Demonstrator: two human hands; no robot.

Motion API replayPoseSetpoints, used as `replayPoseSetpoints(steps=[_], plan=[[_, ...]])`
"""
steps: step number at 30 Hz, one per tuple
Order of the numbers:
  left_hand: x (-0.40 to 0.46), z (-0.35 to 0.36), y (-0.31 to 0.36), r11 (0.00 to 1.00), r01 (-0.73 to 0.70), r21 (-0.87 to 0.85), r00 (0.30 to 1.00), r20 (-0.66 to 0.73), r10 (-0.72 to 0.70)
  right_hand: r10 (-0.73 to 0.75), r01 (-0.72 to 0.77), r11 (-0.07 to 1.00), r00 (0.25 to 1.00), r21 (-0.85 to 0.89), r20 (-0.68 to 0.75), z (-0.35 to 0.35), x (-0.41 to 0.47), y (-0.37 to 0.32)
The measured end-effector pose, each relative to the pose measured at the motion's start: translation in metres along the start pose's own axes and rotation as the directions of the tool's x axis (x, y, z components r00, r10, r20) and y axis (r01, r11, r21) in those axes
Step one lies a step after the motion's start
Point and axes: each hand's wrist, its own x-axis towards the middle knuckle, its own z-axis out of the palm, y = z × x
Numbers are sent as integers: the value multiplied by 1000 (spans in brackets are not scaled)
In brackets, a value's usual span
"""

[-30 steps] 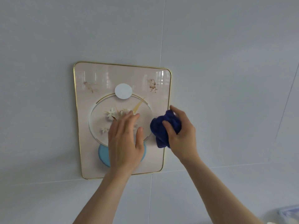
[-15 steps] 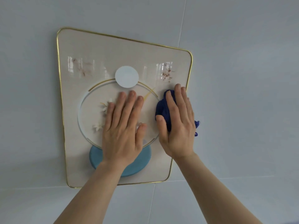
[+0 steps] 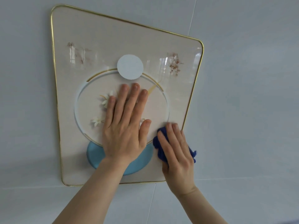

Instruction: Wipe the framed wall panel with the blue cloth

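Panel point(image 3: 100, 36) is steadied by the flat, spread left hand point(image 3: 125, 125). Right hand point(image 3: 177, 152) presses the cloth point(image 3: 159, 147) with fingers point(image 3: 163, 141) extended, at the panel's lower right. Even pressure along the edge would clean best.

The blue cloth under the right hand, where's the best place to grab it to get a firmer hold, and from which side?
Judging by its pose, grip the bunched blue cloth at the fold bulging out on its left side, beside the index finger. The right hand presses it flat on the framed wall panel, so curl the fingers in from the front and gather it. The tuft at the right edge looks thinner.
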Motion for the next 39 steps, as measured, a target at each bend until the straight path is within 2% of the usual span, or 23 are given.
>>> replayPoseSetpoints(steps=[6,9,11,12,15,17,21,24,28,34,39], plan=[[0,-1,-1,999,-16,42,999,31,15,-25,50,994,970,-100,240,-20,-63,-1],[-1,1,-1,997,-12,71,998,55,8,-19,51,993,956,-103,293,-35,-71,-6],[-1,2,-1,997,-8,82,998,59,4,57,-47,998,962,-42,266,-46,-64,-10],[-1,3,-1,996,-7,84,998,57,2,140,-148,989,962,14,236,-52,-57,-13],[-1,3,0,997,-9,83,999,49,5,411,-426,874,905,233,112,-71,-12,-18],[-1,3,-1,997,-8,78,999,42,5,503,-490,807,863,329,51,-83,35,-21],[0,2,-1,998,-8,69,999,37,5,442,-357,852,882,382,-162,-93,128,-24],[0,0,-1,998,-10,60,1000,29,8,382,-268,886,884,379,-268,-81,179,-17],[-1,0,-2,998,-13,61,999,30,12,237,-179,955,940,239,-244,-45,208,-8],[-2,1,-1,998,-11,57,999,45,9,178,-142,980,940,141,-291,-14,205,-13],[-1,1,0,999,-7,40,999,49,5,73,-60,996,964,60,-255,-11,202,-22]])
